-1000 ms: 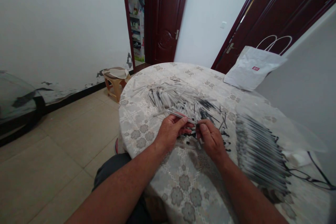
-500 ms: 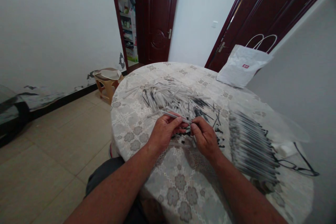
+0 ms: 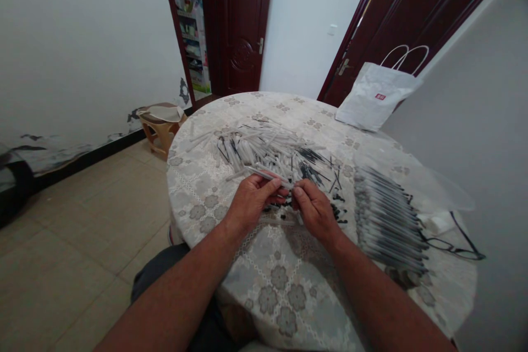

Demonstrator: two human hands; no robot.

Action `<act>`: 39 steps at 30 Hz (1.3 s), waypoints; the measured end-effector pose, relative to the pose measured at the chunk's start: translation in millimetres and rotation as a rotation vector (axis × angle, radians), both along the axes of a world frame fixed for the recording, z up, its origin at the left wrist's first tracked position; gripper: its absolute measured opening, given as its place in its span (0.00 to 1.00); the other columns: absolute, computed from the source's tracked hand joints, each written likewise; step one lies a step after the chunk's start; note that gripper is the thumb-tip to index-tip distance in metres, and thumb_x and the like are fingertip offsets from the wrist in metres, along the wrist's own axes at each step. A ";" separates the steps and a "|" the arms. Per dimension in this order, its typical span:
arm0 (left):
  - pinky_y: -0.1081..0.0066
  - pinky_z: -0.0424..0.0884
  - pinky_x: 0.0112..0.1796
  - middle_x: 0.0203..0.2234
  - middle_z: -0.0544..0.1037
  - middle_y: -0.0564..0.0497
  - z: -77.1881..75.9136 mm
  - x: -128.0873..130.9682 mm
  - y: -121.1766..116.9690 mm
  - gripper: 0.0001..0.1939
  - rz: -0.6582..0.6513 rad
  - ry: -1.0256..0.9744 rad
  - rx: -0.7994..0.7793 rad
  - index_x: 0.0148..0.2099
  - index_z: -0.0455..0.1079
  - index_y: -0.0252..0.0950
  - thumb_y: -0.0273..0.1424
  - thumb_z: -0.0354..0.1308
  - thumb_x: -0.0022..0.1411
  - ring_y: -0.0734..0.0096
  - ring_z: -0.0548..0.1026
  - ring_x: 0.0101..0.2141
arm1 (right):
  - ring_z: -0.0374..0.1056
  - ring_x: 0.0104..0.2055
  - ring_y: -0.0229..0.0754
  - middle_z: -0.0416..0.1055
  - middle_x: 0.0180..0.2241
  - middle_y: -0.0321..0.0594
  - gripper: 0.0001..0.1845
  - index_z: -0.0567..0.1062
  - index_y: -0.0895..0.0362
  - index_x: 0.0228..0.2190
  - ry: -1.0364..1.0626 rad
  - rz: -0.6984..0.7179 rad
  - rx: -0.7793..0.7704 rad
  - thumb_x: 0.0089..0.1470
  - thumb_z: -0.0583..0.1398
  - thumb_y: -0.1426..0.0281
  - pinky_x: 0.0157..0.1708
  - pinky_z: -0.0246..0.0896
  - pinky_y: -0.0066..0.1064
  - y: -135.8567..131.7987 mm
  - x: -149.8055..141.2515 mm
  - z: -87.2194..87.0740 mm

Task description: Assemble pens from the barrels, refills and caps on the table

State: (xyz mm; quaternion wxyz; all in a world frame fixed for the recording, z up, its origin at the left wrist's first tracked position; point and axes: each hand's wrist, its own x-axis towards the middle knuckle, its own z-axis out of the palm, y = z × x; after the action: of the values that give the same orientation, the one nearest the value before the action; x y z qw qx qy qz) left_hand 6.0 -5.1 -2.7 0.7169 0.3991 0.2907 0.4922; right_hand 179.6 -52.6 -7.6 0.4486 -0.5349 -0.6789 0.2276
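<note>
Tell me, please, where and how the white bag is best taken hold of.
Probably take the white bag by both looped handles together, coming from above. The loops stand up over its top edge with nothing lying on them, and the bag rests on the table. Its sides look creased, so squeezing there may crumple it.

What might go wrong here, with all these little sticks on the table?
The slim pale tube might slip, as the left hand and right hand seem to hold it only by their fingers. If it dropped, it could get lost among the similar loose pieces beyond. The right forearm lies close to the lined-up sticks, so a sideways move might disturb them.
</note>
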 end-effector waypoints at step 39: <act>0.60 0.64 0.45 0.36 0.76 0.44 -24.3 2.1 26.2 0.10 -0.074 1.457 1.362 0.45 0.76 0.36 0.28 0.54 0.69 0.57 0.69 0.41 | 0.68 0.30 0.39 0.74 0.32 0.38 0.12 0.75 0.55 0.41 0.054 -0.305 0.176 0.64 0.59 0.61 0.32 0.62 0.30 8.3 15.3 8.0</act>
State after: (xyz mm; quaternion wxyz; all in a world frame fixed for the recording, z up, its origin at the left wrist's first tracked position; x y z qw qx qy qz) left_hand 8.2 21.1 -27.0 -0.0033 0.9385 0.3026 0.1660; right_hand 194.9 -44.3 0.4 0.5409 -0.5843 -0.5948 0.1109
